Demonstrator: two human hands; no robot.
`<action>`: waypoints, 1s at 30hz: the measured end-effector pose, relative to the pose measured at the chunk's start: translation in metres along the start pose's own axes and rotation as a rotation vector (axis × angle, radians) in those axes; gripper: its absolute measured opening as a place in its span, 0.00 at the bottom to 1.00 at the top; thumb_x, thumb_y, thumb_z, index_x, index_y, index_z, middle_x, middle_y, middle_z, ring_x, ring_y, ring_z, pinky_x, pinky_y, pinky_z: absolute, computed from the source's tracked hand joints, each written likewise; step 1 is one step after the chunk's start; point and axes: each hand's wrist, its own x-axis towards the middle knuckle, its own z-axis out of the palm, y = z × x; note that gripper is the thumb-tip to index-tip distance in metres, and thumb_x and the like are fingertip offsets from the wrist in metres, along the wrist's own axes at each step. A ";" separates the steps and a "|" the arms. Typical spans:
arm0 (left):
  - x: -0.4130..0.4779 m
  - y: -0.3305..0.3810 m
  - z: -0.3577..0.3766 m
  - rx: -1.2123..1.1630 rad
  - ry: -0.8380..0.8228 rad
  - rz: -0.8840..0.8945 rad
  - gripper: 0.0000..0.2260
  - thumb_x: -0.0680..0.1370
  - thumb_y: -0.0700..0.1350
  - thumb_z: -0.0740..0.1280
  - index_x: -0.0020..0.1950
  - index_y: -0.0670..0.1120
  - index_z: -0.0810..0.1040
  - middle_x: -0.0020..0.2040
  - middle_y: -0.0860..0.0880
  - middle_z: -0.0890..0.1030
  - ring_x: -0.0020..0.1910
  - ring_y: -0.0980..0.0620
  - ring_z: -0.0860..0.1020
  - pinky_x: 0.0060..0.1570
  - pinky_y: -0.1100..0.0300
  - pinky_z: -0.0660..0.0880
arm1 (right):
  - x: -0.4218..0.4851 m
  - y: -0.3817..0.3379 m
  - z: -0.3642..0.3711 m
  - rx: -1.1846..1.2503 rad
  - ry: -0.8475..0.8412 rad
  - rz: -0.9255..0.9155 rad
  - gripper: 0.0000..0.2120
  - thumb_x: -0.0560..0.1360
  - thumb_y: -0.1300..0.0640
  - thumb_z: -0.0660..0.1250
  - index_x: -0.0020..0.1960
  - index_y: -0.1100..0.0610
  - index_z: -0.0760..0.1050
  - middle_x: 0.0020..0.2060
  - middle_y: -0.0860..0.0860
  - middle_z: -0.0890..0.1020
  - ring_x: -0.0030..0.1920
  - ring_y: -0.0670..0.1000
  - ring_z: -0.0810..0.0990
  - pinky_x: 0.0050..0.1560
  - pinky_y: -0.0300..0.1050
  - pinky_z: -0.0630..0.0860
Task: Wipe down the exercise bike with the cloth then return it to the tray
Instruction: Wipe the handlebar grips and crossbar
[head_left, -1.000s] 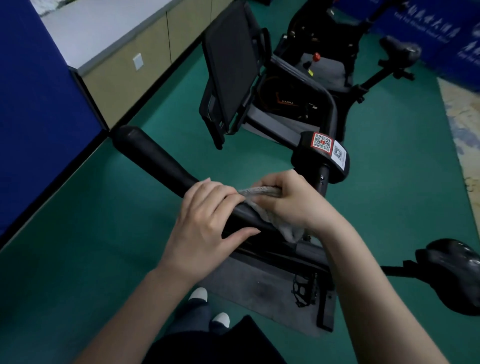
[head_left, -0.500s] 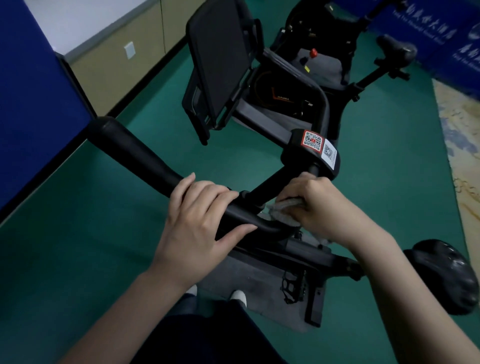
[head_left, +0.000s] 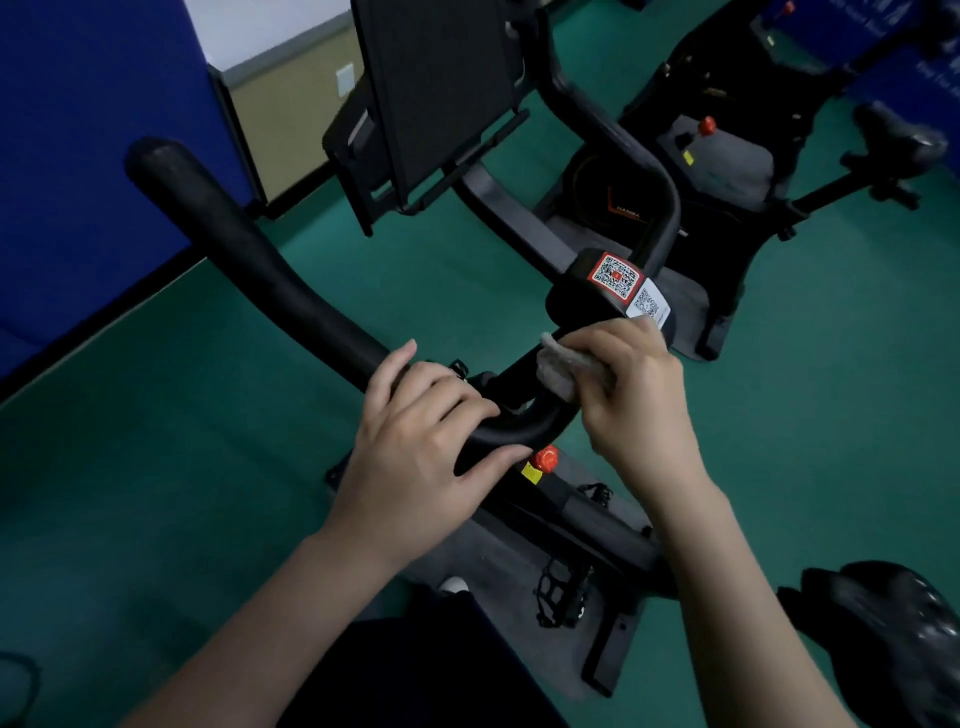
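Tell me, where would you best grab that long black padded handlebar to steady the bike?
Probably beside the bend, from above, as the left hand does: fingers over the long black padded handlebar, thumb underneath. The round bar lies open on top, and the right hand holds the grey cloth just beyond.

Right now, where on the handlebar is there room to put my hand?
The long left horn of the handlebar is bare, from its tip down to the left hand. It is crowded at the bend: the left hand grips there, and the right hand holds the cloth just below the QR label.
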 end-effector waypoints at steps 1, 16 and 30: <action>0.000 0.002 0.001 0.003 0.006 -0.014 0.16 0.74 0.59 0.68 0.46 0.47 0.83 0.43 0.54 0.80 0.50 0.52 0.77 0.72 0.50 0.57 | -0.001 0.002 0.001 0.009 0.029 0.009 0.09 0.71 0.72 0.66 0.47 0.64 0.81 0.43 0.55 0.82 0.48 0.59 0.75 0.48 0.35 0.64; 0.001 0.009 0.000 -0.045 0.034 -0.095 0.16 0.73 0.60 0.66 0.42 0.48 0.83 0.39 0.56 0.80 0.47 0.54 0.76 0.71 0.54 0.55 | 0.026 0.025 -0.005 0.000 -0.061 -0.128 0.05 0.72 0.67 0.68 0.45 0.63 0.82 0.41 0.56 0.82 0.47 0.58 0.75 0.45 0.35 0.60; 0.002 0.007 0.006 0.022 0.048 -0.072 0.14 0.72 0.60 0.67 0.41 0.50 0.82 0.39 0.57 0.80 0.47 0.55 0.75 0.69 0.56 0.57 | -0.060 -0.006 0.063 0.564 0.637 0.230 0.08 0.71 0.71 0.64 0.48 0.65 0.77 0.47 0.55 0.77 0.51 0.51 0.77 0.57 0.40 0.71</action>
